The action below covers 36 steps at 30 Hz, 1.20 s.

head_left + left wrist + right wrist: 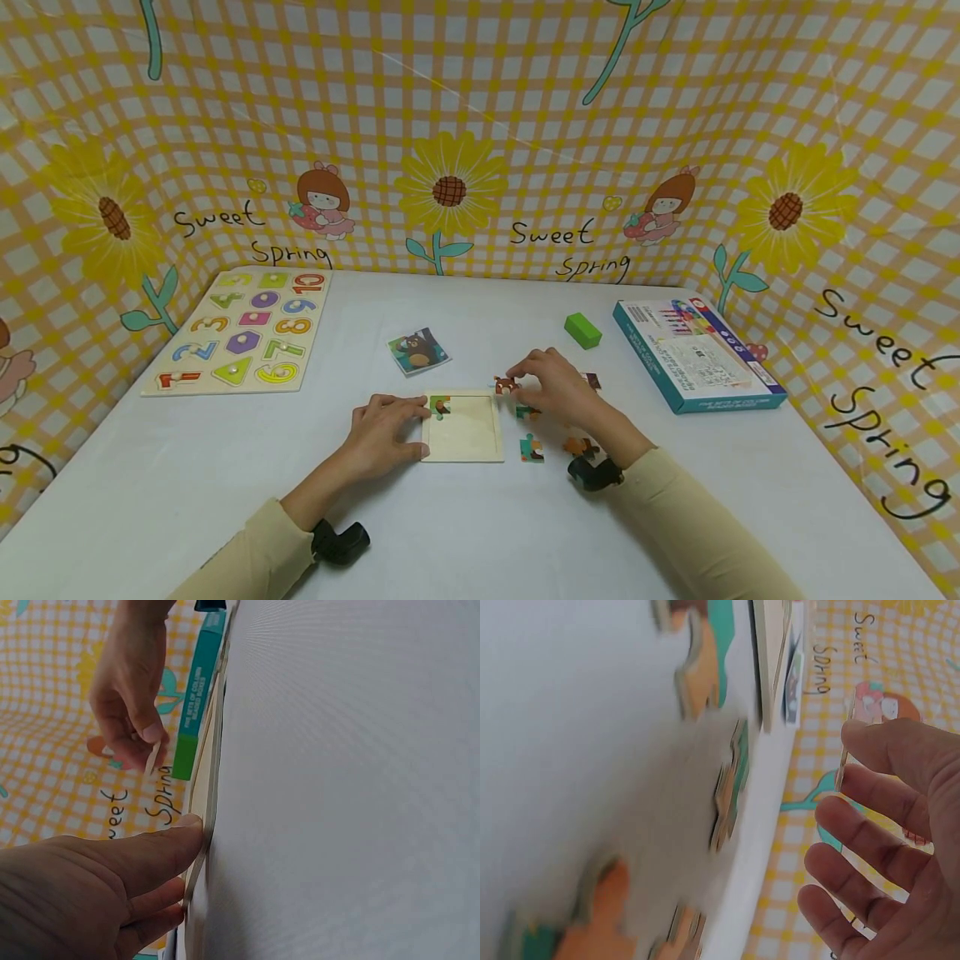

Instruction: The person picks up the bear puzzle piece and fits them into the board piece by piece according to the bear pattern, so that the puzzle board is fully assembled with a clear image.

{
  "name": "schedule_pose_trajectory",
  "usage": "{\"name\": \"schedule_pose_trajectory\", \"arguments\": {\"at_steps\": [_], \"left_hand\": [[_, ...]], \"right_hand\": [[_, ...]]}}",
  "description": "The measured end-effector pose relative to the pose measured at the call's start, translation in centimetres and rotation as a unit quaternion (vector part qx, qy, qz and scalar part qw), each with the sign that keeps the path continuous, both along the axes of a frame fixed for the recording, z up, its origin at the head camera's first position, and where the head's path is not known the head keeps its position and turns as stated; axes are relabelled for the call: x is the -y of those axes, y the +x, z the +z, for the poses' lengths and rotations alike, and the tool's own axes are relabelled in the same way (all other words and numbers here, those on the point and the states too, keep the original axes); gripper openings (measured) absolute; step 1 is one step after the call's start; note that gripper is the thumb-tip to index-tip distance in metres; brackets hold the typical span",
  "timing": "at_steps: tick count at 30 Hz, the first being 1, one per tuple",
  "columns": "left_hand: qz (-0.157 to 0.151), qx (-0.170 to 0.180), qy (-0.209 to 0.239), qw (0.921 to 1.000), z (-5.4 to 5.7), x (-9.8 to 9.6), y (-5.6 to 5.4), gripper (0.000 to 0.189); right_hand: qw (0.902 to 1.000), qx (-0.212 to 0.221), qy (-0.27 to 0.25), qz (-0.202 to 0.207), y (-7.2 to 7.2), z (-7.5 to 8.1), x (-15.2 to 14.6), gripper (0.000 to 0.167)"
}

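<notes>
A shallow square wooden puzzle tray [462, 459] lies on the table, one green-and-brown jigsaw piece [441, 407] sitting in its far left corner. My left hand [381, 435] rests at the tray's left side, thumb and fingertips touching the edge. Just beyond the tray's far right corner, my right hand [553, 385] pinches a brown jigsaw piece [506, 385] between thumb and index finger, raised off the table. In the right wrist view that piece is seen edge-on, the other fingers loosely bent. Loose pieces lie below and around this hand, including a teal-and-orange one [532, 450] and an orange-brown one [581, 447].
A bear picture card [420, 352] lies behind the tray. At the back left is a number-and-shape board [247, 333]. A green block [582, 330] and a teal-sided box [697, 354] stand at the right. Checked cloth [480, 108] walls enclose the white table.
</notes>
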State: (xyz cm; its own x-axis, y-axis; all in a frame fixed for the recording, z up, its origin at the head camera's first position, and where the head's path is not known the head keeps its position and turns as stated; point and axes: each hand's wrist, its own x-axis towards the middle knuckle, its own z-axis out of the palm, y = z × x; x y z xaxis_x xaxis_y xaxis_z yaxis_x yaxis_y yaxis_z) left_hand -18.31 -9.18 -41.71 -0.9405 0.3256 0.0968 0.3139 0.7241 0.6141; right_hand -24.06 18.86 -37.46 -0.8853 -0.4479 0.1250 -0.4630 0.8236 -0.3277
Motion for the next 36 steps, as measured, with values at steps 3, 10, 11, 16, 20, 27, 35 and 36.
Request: {"name": "schedule_pose_trajectory", "arguments": {"at_steps": [3, 10, 11, 16, 20, 27, 35, 36], "left_hand": [[0.001, 0.004, 0.003, 1.0000, 0.0, 0.0, 0.0, 0.046], [0.000, 0.007, 0.004, 1.0000, 0.0, 0.0, 0.0, 0.046], [0.000, 0.007, 0.004, 1.0000, 0.0, 0.0, 0.0, 0.045], [-0.002, 0.005, 0.004, 1.0000, -0.1, 0.1, 0.0, 0.045], [-0.003, 0.006, 0.004, 1.0000, -0.1, 0.1, 0.0, 0.045], [-0.005, 0.006, 0.001, 1.0000, 0.0, 0.1, -0.1, 0.045], [-0.002, 0.007, -0.001, 1.0000, -0.1, 0.1, -0.1, 0.044], [-0.001, 0.006, -0.001, 1.0000, -0.1, 0.1, -0.1, 0.044]], "right_hand": [[1.0000, -0.001, -0.005, 0.006, 0.2, 0.0, 0.6, 0.027], [0.9999, -0.006, 0.001, 0.015, 0.6, -0.2, 1.8, 0.026], [0.9998, -0.007, 0.003, 0.017, 0.6, -0.3, 2.0, 0.026], [0.9996, -0.007, 0.006, 0.026, 0.7, -0.3, 2.9, 0.025], [0.9994, -0.009, 0.009, 0.031, 0.7, -0.4, 3.6, 0.025], [0.9995, 0.006, 0.025, 0.019, 0.5, -0.6, 4.8, 0.025], [0.9985, 0.002, 0.048, 0.026, 0.2, -0.9, 5.6, 0.024], [0.9983, 0.003, 0.053, 0.026, 0.2, -0.9, 5.7, 0.024]]}}
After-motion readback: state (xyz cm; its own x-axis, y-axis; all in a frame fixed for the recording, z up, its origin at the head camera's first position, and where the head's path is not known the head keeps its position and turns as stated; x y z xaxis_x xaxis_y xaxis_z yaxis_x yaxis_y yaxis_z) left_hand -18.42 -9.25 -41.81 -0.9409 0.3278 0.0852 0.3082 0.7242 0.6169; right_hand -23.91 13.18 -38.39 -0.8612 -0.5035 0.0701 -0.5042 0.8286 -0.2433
